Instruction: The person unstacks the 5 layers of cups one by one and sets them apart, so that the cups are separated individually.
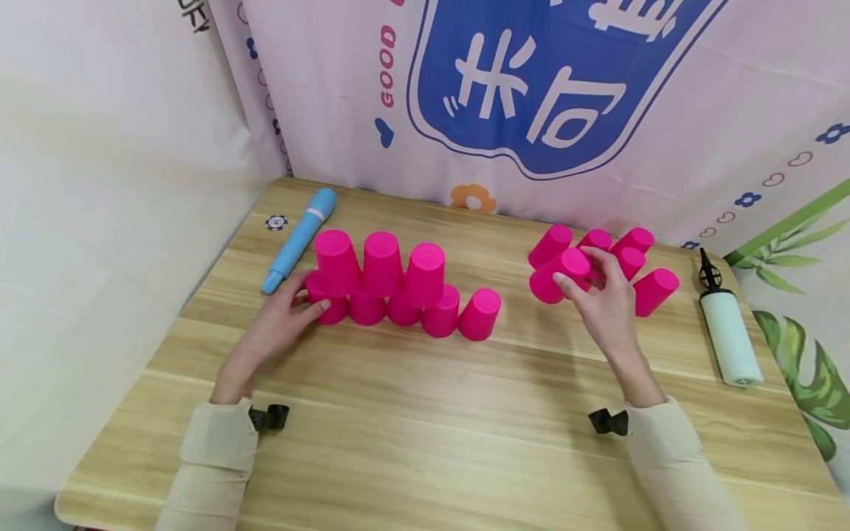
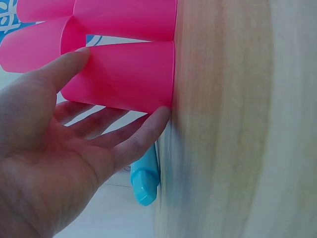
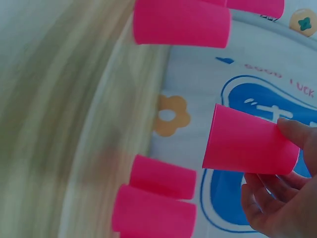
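Observation:
Pink plastic cups stand upside down on the wooden table. Several form a lower row, with three more (image 1: 381, 264) set on top of its left part. My left hand (image 1: 282, 324) touches the leftmost lower cup (image 2: 121, 77), thumb near its top corner and nearly straight fingers along its outer side. My right hand (image 1: 607, 310) grips another pink cup (image 3: 247, 144) by its narrow closed end, thumb on one side and fingers on the other. This cup is in the air, mouth downward, beside a loose cluster of upturned cups (image 1: 656, 291) at the back right.
A light blue stick-like tool (image 1: 302, 240) lies at the back left, behind my left hand. A pale green hand pump (image 1: 730, 335) with a black tip lies near the right edge. A printed cloth (image 1: 345, 96) hangs behind the table (image 1: 425, 428).

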Available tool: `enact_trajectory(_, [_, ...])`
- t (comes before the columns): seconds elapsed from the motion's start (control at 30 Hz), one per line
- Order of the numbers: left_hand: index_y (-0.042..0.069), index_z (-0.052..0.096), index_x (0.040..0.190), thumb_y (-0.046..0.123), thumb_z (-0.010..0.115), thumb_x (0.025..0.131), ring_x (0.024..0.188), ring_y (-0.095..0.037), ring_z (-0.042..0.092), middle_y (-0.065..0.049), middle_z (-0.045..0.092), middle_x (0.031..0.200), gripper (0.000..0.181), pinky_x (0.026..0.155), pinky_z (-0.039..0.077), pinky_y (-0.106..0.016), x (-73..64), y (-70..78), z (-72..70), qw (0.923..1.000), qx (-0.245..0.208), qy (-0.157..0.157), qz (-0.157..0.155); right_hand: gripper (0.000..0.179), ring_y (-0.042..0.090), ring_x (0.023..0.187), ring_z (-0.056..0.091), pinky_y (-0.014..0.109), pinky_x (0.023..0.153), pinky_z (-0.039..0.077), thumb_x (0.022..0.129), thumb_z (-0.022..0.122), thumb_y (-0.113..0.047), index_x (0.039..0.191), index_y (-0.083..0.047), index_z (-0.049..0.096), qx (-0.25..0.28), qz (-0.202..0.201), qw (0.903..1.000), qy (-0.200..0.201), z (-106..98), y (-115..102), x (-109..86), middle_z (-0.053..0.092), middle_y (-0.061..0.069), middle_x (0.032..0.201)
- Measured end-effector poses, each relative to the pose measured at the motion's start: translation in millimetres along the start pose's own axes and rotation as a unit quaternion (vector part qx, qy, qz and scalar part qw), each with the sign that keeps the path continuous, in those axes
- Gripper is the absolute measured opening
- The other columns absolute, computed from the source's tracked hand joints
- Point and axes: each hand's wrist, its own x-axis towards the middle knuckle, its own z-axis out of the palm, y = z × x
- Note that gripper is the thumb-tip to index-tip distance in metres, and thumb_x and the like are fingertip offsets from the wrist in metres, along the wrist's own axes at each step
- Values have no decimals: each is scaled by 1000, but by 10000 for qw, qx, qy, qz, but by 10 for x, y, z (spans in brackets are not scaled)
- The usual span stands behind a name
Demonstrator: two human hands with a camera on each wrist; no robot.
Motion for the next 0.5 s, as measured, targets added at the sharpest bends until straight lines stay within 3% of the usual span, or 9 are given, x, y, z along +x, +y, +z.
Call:
enact_trajectory(0.2, [4, 30, 147, 27, 59, 97, 128, -42, 43, -19, 41, 141, 61, 104, 40, -54, -2, -12, 2, 10000, -12, -44, -30, 61, 16, 101, 56, 20, 85, 52, 83, 76, -30, 134, -8, 50, -240, 522, 9982, -174, -1, 195, -27, 61, 9, 117])
enact_trajectory(0.33, [5, 30, 147, 26, 58, 97, 128, -42, 43, -19, 41, 142, 62, 104, 41, -54, -4, -4, 0, 10000, -10, -41, -42, 63, 18, 101, 56, 31, 90, 53, 84, 76, -31, 135, -8, 49, -273, 713, 9967, -279, 13, 303, -39, 60, 11, 119])
enact_trajectory(0.5, [5, 29, 147, 26, 58, 97, 128, -43, 43, -19, 40, 142, 62, 104, 41, -55, -4, 2, -5, 10000, -11, -45, -60, 63, 24, 101, 59, 19, 85, 51, 84, 75, -32, 136, -8, 48, -252, 832, 9955, -386, 30, 392, -53, 59, 13, 118])
